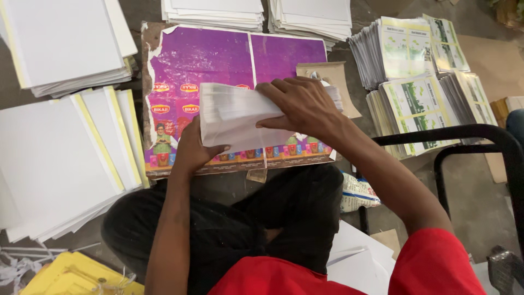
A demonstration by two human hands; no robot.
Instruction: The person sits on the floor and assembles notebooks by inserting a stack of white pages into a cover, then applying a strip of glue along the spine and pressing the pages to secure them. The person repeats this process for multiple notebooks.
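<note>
A thick stack of white paper sheets [234,114] is held on edge above a purple printed board [218,60] lying on the floor. My left hand [194,147] grips the stack's lower left corner from underneath. My right hand [303,106] lies over the stack's right end, fingers curled across the top edge. Both hands hold the same stack. My crossed legs in black trousers [256,218] sit just below the board.
Piles of white sheets with yellow edges [65,158] lie at the left, and more white piles [60,43] at the top. Stacks of green-and-white printed leaflets [420,82] stand at the right. A black metal chair frame [491,142] is at the right. Yellow sheets [71,276] lie at bottom left.
</note>
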